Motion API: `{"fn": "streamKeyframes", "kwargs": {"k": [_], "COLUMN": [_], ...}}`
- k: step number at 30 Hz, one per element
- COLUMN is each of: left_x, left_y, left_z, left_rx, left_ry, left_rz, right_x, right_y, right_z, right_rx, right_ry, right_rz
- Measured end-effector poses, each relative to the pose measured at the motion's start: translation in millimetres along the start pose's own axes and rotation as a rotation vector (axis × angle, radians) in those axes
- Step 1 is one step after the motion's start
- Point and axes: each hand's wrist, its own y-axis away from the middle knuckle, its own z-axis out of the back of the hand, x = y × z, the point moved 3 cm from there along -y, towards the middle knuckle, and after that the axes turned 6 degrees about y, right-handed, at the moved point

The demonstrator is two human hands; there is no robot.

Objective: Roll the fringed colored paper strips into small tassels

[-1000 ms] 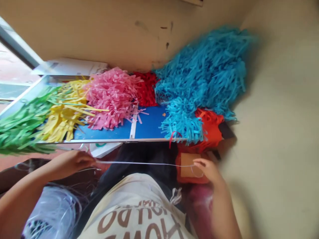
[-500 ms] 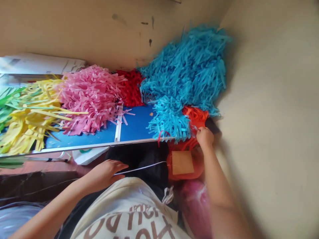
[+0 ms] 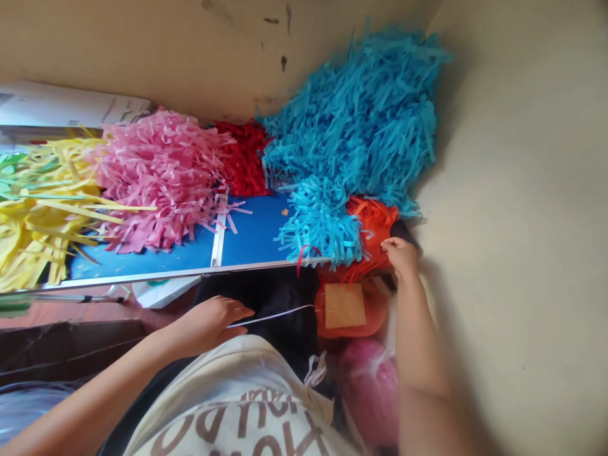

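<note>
My left hand (image 3: 209, 316) rests above a dark cloth (image 3: 266, 297), and a thin white cord (image 3: 270, 316) runs out from under its fingers. The cord's far end hangs free, short of a tan card (image 3: 345, 306) lying on a round orange object (image 3: 351, 313). My right hand (image 3: 401, 256) touches orange paper fringe (image 3: 373, 228), beside a light blue paper tuft (image 3: 318, 221). Whether it grips the fringe is hidden.
Large blue (image 3: 351, 120), red (image 3: 242, 158), pink (image 3: 161, 183) and yellow (image 3: 47, 215) paper fringes lie on a blue board with a white strip (image 3: 251, 237). A pink plastic bag (image 3: 368, 392) sits below. Beige walls (image 3: 513, 221) close the right side.
My right hand has left the tan card and moved up to the orange fringe. My left hand has moved right, and the cord no longer reaches the right hand.
</note>
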Motion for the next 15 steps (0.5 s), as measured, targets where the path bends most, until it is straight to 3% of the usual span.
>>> {"fn": "streamKeyframes", "kwargs": {"k": [9,15], "left_x": [-60,-72], "left_y": [-71,-84], "left_z": [5.0,-11.5], "left_rx": [-0.023,-0.006], "left_ry": [-0.087,-0.086], "left_rz": [-0.365,-0.454], "right_x": [21,10], "right_y": [3,-4], "right_z": [-5,-6], "right_rx": [-0.021,0.001], "right_ry": [-0.078,-0.299], "right_rz": [0.059,0.002]}}
